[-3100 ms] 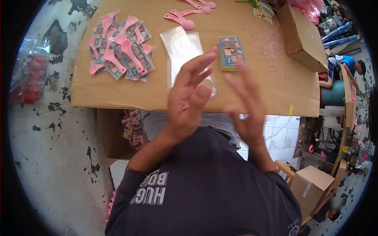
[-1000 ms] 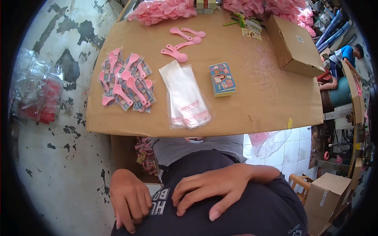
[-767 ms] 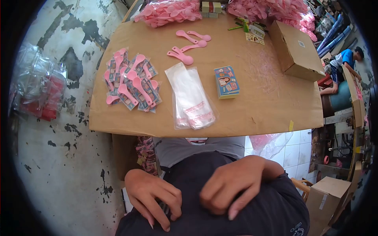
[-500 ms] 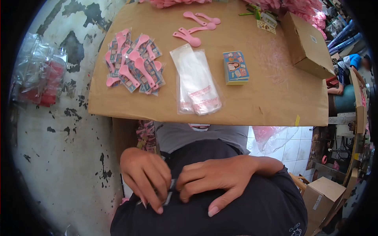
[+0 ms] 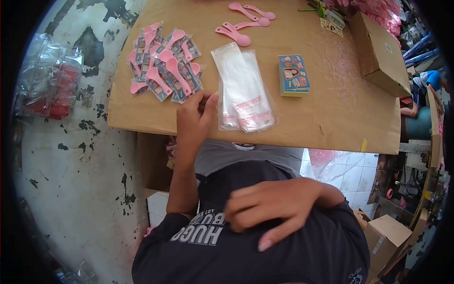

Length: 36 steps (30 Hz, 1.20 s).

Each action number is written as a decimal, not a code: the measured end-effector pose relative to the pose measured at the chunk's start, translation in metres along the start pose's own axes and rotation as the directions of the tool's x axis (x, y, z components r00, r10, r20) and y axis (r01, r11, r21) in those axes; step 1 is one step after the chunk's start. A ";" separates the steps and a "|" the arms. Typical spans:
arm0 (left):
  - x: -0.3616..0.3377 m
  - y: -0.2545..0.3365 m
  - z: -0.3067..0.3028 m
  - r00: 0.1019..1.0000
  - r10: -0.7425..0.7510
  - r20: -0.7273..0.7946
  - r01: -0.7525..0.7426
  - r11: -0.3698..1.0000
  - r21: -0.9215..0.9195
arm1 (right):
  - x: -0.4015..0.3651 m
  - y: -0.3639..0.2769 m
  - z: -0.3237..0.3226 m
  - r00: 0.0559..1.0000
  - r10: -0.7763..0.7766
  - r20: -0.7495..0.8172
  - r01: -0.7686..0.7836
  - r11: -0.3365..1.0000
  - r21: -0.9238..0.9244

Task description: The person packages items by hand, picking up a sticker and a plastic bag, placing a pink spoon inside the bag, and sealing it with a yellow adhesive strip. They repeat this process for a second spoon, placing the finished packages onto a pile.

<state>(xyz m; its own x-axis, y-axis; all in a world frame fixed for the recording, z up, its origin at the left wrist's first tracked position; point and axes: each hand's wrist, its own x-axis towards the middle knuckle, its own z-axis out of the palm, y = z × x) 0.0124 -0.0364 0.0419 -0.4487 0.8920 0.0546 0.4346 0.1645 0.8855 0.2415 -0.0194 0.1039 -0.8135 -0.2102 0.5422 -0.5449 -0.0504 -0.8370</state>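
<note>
At the table's front edge, my left hand [image 5: 193, 116] is raised with curled fingers beside the lower corner of a pile of clear packets [image 5: 158, 75], each with a pink spoon and a printed card. Whatever its fingertips hold, if anything, is hidden. My right hand [image 5: 272, 206] lies over the dark shirt, thumb apart and fingers loosely bent, slightly blurred. Overlapping clear plastic bags [image 5: 243, 90] lie to the right of my left hand. Farther right stands a stack of blue printed cards [image 5: 293, 75]. Several loose pink spoons [image 5: 234, 34] lie behind the bags.
A brown cardboard box [image 5: 380, 54] stands at the table's right side, near green items and thin pink strands. Pink material is heaped at the back right. Plastic bags [image 5: 49, 80] hang at the left. Another person is partly visible at the far right, above a lower carton [image 5: 388, 236].
My left hand has left the shirt front and moved up to the table, beside the packets. Lettering on the shirt now shows. My right hand stays over the shirt, and the view has shifted slightly.
</note>
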 end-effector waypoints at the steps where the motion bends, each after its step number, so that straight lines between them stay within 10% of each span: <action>1: 0.002 -0.001 0.005 0.999 0.020 -0.036 -0.018 0.999 0.050 | -0.011 -0.009 -0.005 0.996 -0.058 0.066 0.044 0.979 0.197; 4: 0.012 0.005 0.019 0.993 0.082 -0.082 -0.065 0.981 0.185 | -0.036 -0.053 -0.030 0.977 -0.138 0.163 0.109 0.978 0.176; 6: 0.016 0.010 0.026 0.990 0.118 -0.080 -0.093 0.959 0.269 | -0.051 -0.051 -0.042 0.972 -0.154 -0.178 0.129 0.981 -0.143; 8: 0.021 0.015 0.031 0.993 0.098 -0.073 -0.057 0.902 0.427 | -0.075 -0.033 -0.034 0.452 -0.155 -0.878 -0.369 0.864 -0.343; 11: 0.026 0.019 0.035 0.994 0.096 -0.056 -0.057 0.872 0.486 | -0.099 -0.006 -0.075 0.009 -0.111 -0.994 -0.555 0.826 -0.097; 12: 0.027 0.020 0.035 0.993 0.101 -0.057 -0.061 0.872 0.485 | -0.094 -0.002 -0.084 0.010 -0.115 -0.993 -0.555 0.826 -0.102; 14: 0.027 0.020 0.033 0.999 0.021 -0.039 -0.003 0.908 0.419 | -0.079 0.010 -0.093 0.030 -0.347 -0.937 -0.889 0.420 -0.184; 18: 0.024 0.006 0.034 0.993 0.035 -0.113 -0.006 0.968 0.249 | -0.076 0.022 -0.106 -0.081 -0.152 -0.985 -0.962 0.271 0.038; 26: 0.013 -0.013 0.027 0.963 0.213 -0.168 -0.206 0.977 0.056 | -0.090 0.031 -0.118 -0.093 -0.102 -0.990 -0.873 0.486 0.033; 31: 0.009 -0.007 0.031 0.978 0.062 -0.200 -0.091 0.985 -0.144 | -0.104 0.037 -0.124 -0.084 -0.176 -0.981 -0.849 0.527 -0.022; 36: 0.006 -0.017 0.035 0.936 0.183 -0.301 -0.235 0.961 -0.146 | -0.099 0.038 -0.122 0.028 -0.544 -0.838 -0.865 0.407 -0.293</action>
<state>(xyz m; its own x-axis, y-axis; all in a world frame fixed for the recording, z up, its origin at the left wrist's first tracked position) 0.0298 -0.0193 0.0112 -0.5754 0.7383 0.3519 0.4091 -0.1127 0.9055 0.2766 0.1182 0.0272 0.1030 0.8400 0.5327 0.4226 0.4478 -0.7879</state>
